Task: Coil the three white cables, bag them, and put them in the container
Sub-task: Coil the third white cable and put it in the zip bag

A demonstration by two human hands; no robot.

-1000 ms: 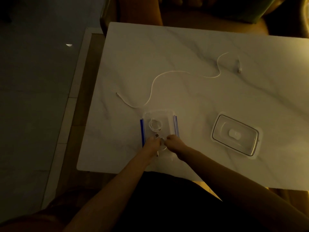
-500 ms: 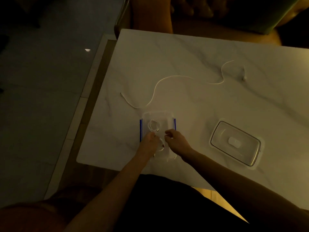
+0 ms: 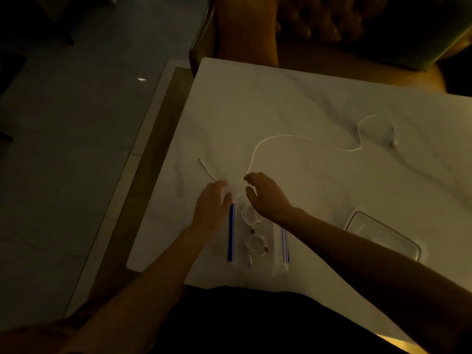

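One long white cable lies uncoiled across the marble table, from a plug end at the left to a plug at the far right. Its low bend passes between my two hands. My left hand rests flat with its fingertips at that bend. My right hand hovers beside it, fingers spread and curved. Just below them lies a clear zip bag with blue strips. Two coiled white cables lie on or in it. A clear container sits to the right.
The table's left edge drops to a wooden frame and a grey floor. A brown seat stands beyond the far edge. My dark clothing fills the bottom of the view, against the near table edge.
Both hands have let go of the coil at the bag's near end and moved forward to the loose cable's bend. The second coil now lies still on the bag.
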